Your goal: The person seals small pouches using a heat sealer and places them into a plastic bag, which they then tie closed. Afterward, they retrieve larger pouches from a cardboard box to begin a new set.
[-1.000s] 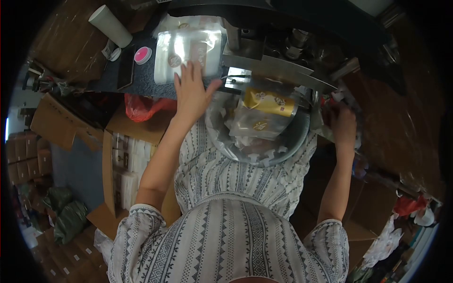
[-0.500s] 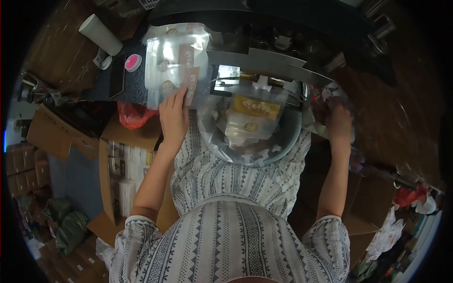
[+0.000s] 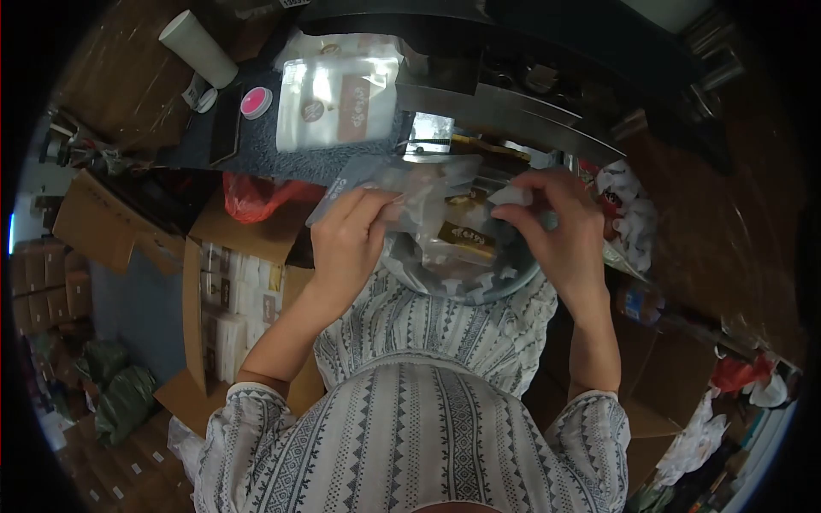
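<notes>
My left hand (image 3: 349,244) is closed on the edge of a clear plastic pouch (image 3: 359,175), held above the bowl's left side. Between the thumb and forefinger of my right hand (image 3: 564,231) is a small white piece (image 3: 511,197), over the bowl's right side; its exact kind is hard to make out. On my lap rests a round bowl (image 3: 492,297), partly hidden by the pouch and hands. Inside it lie a clear packet with a gold label (image 3: 466,235) and several small white pieces (image 3: 485,282).
A stack of printed pouches (image 3: 338,107) lies on a blue-grey cloth (image 3: 325,162). Beside it are a pink-topped jar (image 3: 256,103), a dark phone (image 3: 225,128) and a white cup (image 3: 198,50). A carton (image 3: 195,316) of packets stands left; a red bag (image 3: 248,197) hangs nearby. Crumpled plastic (image 3: 634,222) lies right.
My left hand has drawn a pouch from the stack down over the bowl. From the plastic at the right, my right hand has moved left and now pinches a small white piece.
</notes>
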{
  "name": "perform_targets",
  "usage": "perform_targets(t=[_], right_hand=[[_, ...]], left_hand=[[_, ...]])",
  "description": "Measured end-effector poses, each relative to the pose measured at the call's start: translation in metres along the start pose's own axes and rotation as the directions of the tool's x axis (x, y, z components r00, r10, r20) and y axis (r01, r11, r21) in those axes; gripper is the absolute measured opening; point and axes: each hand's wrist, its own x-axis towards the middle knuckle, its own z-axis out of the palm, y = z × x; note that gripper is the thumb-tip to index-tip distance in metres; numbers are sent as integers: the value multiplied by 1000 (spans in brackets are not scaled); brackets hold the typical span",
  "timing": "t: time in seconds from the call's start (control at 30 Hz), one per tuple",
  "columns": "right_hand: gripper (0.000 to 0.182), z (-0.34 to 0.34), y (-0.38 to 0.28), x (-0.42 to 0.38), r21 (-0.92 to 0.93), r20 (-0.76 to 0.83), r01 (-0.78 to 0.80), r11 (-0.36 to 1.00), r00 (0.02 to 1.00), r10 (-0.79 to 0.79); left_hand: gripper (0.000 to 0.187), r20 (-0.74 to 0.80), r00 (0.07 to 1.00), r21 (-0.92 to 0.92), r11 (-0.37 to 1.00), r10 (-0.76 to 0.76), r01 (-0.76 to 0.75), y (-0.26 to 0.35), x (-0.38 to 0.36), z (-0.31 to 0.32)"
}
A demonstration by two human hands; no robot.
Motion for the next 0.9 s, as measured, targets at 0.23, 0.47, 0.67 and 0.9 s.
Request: perform_targets(t=[0.23,0.47,0.67,0.9], right_hand=[[31,12,15,1,23,135,21,1000,991,-23],[29,-18,32,-5,-180,-91,-81,980,994,65],[26,-47,114,0,-832,-209,-79,549,961,-179],[21,-51,117,5,-661,-252,-258,705,961,116]], left_hand=[[10,318,948,-202,978,20,47,6,-9,22],[24,653,649,-454,484,-390,748,0,31,73],[37,609,680,-466,509,-410,724,-8,31,76],[52,77,985,558,812,153,-170,-87,14,54]])
